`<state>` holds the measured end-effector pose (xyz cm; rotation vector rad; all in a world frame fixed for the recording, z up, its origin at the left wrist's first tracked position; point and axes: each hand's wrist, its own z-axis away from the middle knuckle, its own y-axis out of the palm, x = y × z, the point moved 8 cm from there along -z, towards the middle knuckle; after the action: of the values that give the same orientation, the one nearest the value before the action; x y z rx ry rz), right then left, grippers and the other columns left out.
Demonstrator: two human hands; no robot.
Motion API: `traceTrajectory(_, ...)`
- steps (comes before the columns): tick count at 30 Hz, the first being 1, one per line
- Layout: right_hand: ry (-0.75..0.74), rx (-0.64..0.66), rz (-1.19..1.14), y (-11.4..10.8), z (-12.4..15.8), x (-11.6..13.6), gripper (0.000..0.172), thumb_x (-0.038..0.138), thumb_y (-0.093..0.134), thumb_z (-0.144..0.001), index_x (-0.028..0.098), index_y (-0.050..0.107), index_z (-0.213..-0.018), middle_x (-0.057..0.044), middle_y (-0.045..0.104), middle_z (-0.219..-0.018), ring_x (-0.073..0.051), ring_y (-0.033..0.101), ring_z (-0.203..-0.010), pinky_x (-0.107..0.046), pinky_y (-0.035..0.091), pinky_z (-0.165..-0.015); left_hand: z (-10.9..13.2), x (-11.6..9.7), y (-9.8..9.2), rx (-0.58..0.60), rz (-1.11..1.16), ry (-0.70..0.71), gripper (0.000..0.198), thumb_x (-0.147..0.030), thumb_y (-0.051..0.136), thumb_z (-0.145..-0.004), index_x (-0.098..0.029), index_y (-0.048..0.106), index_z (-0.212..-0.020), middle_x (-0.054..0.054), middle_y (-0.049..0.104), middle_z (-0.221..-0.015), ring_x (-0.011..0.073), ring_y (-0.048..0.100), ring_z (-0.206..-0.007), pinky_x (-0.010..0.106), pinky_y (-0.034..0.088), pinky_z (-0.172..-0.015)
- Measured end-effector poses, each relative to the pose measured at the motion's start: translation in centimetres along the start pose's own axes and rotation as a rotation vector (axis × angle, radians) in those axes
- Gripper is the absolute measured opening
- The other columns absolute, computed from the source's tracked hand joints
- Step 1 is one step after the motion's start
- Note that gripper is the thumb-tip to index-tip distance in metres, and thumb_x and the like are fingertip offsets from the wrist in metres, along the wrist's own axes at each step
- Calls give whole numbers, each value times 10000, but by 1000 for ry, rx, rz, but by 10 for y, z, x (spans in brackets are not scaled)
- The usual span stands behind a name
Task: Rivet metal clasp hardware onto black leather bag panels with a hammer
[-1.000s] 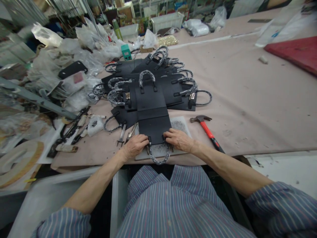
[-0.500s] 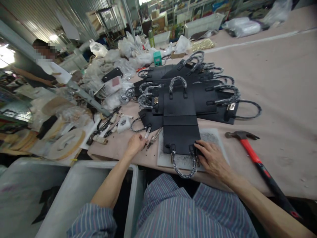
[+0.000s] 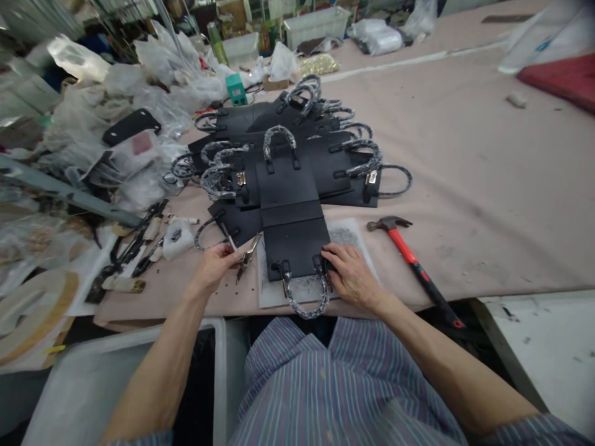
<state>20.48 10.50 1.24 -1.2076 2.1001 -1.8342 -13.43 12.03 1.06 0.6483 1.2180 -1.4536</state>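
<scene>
Left hand (image 3: 214, 265) grip pinching a metal tool (image 3: 229, 238), right hand (image 3: 352, 276) lying flat, grip released, pressing black bag panel (image 3: 294, 238) on tabletop (image 3: 465, 173)

The left hand (image 3: 211, 269) hides the near end of the metal tool (image 3: 250, 246), its grip unclear; the right hand (image 3: 352, 277) covers one corner of the black panel (image 3: 292, 238); plastic bags (image 3: 79, 105) blur; the red sheet (image 3: 564, 83) is cut off

Long pink worktable (image 3: 488, 161), heaped plastic bags (image 3: 153, 68), grey bin (image 3: 88, 384) below
</scene>
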Motion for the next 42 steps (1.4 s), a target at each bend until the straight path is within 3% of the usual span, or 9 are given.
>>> traceTrajectory(7, -7, -11, -15, -2, 0, -1, 440, 164, 522, -899, 156, 568, -1337, -153, 559, -1404, -334, 507, -1245, -568, 404, -1100, 34, -26, 87, -79, 275, 387, 261, -317, 799, -760, -168, 731, -963, 53, 742, -946, 163, 687, -841, 278, 561, -796)
traceTrajectory(12, 1, -7, -25, 0, 0, -4, 423, 173, 529, -903, 174, 567, -1325, -139, 560, -1404, -329, 510, -1245, -559, 403, -1096, 36, -12, 106, -95, 178, 480, 185, -266, 753, -827, -185, 743, -993, 73, 761, -1048, 207, 709, -996, 346, 561, -944)
traceTrajectory(18, 17, -1, -45, -3, -1, -5, 412, 174, 545, -899, 172, 567, -1311, -134, 566, -1400, -323, 516, -1244, -550, 397, -1102, 39, -14, 100, -135, 168, 485, 176, -298, 743, -859, -175, 720, -983, 79, 756, -1066, 194, 714, -973, 323, 560, -928)
traceTrajectory(21, 2, -8, -45, -4, -1, -4, 411, 175, 544, -899, 170, 568, -1310, -140, 572, -1389, -324, 525, -1236, -554, 403, -1095, 36, -20, 63, -300, 88, 456, 212, -345, 704, -882, -173, 698, -1006, 54, 740, -983, 157, 691, -837, 262, 551, -786)
traceTrajectory(24, -11, -18, -34, -3, 0, -5, 412, 178, 545, -900, 163, 569, -1311, -146, 577, -1382, -330, 534, -1230, -556, 411, -1088, 24, -23, 10, -431, -237, 373, 194, -359, 694, -856, -174, 691, -913, 18, 698, -806, 151, 636, -694, 252, 507, -675)
traceTrajectory(29, -11, -27, -20, 1, 1, -8, 406, 200, 542, -915, 176, 565, -1320, -145, 579, -1382, -344, 540, -1244, -564, 414, -1084, 11, -13, -41, -390, -950, 176, 185, -342, 645, -850, -180, 730, -872, 92, 711, -866, 263, 662, -822, 358, 502, -752)
traceTrajectory(33, -15, -38, -23, 3, 2, -9, 401, 211, 531, -923, 190, 565, -1322, -144, 579, -1384, -351, 549, -1228, -576, 426, -1062, 19, -14, -24, -345, -1067, 252, 244, -355, 573, -910, -179, 741, -936, 132, 707, -1026, 299, 657, -1004, 404, 499, -879)
traceTrajectory(38, -16, -33, -31, 3, 1, -9, 415, 199, 540, -905, 179, 567, -1318, -156, 572, -1386, -351, 543, -1230, -578, 428, -1055, 9, -8, 23, -91, -954, 190, 231, -389, 663, -856, -176, 732, -909, 98, 720, -918, 266, 674, -866, 356, 506, -774)
traceTrajectory(42, -5, -23, -41, 0, 0, -7, 426, 190, 540, -899, 184, 560, -1324, -151, 572, -1379, -342, 533, -1245, -570, 416, -1069, -5, -12, 28, -93, -1030, 141, 189, -371, 675, -809, -187, 712, -791, 101, 708, -857, 294, 668, -841, 374, 490, -733)
